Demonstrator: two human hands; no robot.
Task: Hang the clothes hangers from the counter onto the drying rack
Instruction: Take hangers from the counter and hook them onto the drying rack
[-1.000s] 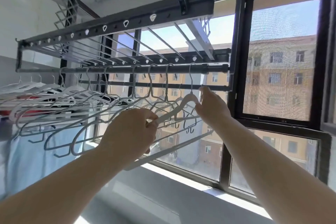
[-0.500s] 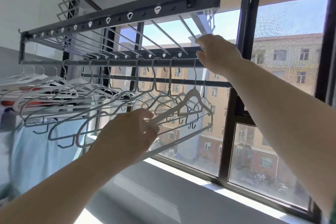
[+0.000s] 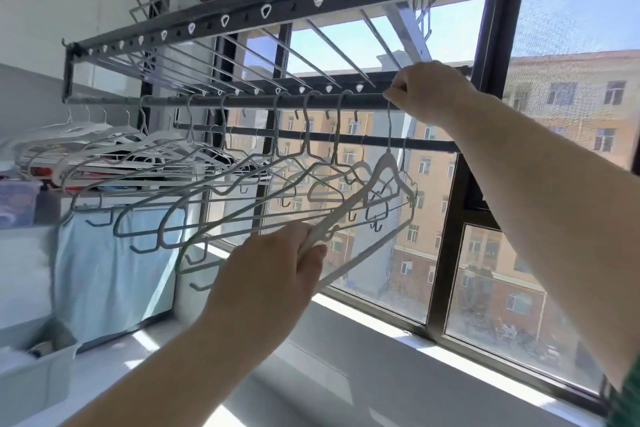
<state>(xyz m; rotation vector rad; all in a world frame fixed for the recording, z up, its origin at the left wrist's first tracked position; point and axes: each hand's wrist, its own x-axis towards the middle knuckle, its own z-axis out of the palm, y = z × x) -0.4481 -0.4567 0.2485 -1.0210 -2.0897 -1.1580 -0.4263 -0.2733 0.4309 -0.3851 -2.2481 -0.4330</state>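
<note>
A dark metal drying rack (image 3: pixel 242 102) hangs overhead in front of the window. Several grey and white hangers (image 3: pixel 194 191) hang in a row on its front bar. The rightmost white hanger (image 3: pixel 389 166) tilts toward me. My right hand (image 3: pixel 426 92) pinches its wire hook at the bar, near the bar's right end. My left hand (image 3: pixel 277 274) grips the lower arm of the same hanger, below the row.
A window frame (image 3: pixel 446 253) and sill stand just behind the rack. A light blue cloth (image 3: pixel 114 267) hangs at the left below a shelf with boxes. A white bin (image 3: pixel 34 374) sits on the counter at the lower left.
My right hand rose from the hanger's shoulder to the rack's bar and now pinches the hook there. My left hand keeps its grip on the hanger's arm.
</note>
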